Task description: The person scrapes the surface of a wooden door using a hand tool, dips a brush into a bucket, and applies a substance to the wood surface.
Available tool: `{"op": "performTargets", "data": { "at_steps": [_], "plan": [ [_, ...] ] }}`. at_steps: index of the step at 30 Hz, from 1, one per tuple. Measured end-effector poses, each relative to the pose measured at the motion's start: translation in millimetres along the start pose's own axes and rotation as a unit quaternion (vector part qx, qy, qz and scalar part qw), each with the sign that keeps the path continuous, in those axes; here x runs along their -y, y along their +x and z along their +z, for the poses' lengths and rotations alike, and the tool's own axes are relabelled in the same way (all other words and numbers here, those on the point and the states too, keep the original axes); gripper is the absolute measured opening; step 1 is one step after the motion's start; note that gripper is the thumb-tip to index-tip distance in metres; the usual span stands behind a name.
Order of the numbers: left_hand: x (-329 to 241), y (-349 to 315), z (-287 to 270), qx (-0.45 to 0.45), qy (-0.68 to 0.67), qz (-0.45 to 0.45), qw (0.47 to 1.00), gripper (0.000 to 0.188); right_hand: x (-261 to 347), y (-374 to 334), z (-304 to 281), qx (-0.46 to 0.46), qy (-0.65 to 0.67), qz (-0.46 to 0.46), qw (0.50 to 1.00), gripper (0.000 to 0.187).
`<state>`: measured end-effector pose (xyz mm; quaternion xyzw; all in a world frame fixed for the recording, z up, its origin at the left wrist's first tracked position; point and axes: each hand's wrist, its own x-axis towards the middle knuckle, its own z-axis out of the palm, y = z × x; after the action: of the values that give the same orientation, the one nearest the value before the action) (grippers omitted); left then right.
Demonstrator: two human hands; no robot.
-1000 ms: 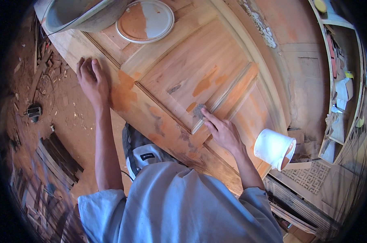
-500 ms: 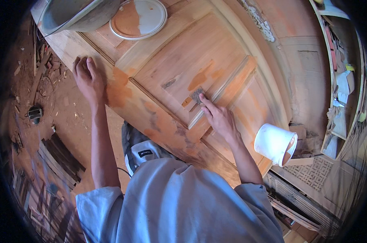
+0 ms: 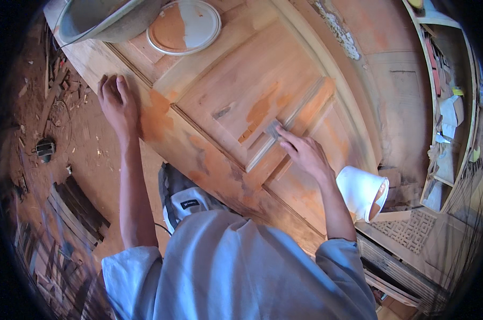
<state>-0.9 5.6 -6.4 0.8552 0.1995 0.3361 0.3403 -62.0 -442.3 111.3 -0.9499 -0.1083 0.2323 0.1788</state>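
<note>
A panelled wooden door (image 3: 209, 85) lies before me, smeared in places with orange filler (image 3: 260, 106). My right hand (image 3: 305, 154) grips a small flat grey scraper (image 3: 273, 129) between its fingers. The scraper touches the door beside the raised moulding (image 3: 300, 106), just right of the orange smear. Over at the door's left edge, my left hand (image 3: 119, 109) rests with its fingers stretched out and nothing visible in it. Its palm side is hidden.
A grey basin (image 3: 105, 24) and a round white lid (image 3: 204, 26) coated partly in orange sit at the door's far end. On the right, a white bucket (image 3: 353, 192) leans on its side near my forearm. Wood scraps (image 3: 76, 208) litter the floor at left; shelving (image 3: 444, 117) stands at right.
My right hand has moved a little to the right with the scraper, off the orange smear toward the moulding. My left hand stays in place.
</note>
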Motion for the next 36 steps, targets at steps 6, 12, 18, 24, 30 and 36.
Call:
{"op": "performTargets", "data": {
  "at_steps": [6,12,18,24,30,36],
  "plan": [
    [-4,-2,2,-0.002,0.015,0.002,1.000,0.041,52,15,-27,0.073,-0.021,-0.072,0.994,0.042],
    [-8,0,3,0.001,-0.009,-0.012,1.000,0.040,73,30,-1,0.126,-0.170,-0.106,0.972,0.049],
    [8,-1,3,-0.002,0.012,-0.005,1.000,0.040,72,54,-31,0.215,-0.303,-0.137,0.918,0.046],
    [1,2,5,0.002,0.002,-0.014,1.000,0.040,31,79,-68,0.214,-0.309,-0.121,0.919,0.040],
    [4,0,2,-0.010,-0.001,-0.008,1.000,0.038,32,88,-112,0.216,-0.273,-0.021,0.937,0.036],
    [-3,-1,1,-0.002,-0.003,-0.013,1.000,0.037,33,44,-40,-0.019,0.081,-0.061,0.995,0.045]
  ]
}}
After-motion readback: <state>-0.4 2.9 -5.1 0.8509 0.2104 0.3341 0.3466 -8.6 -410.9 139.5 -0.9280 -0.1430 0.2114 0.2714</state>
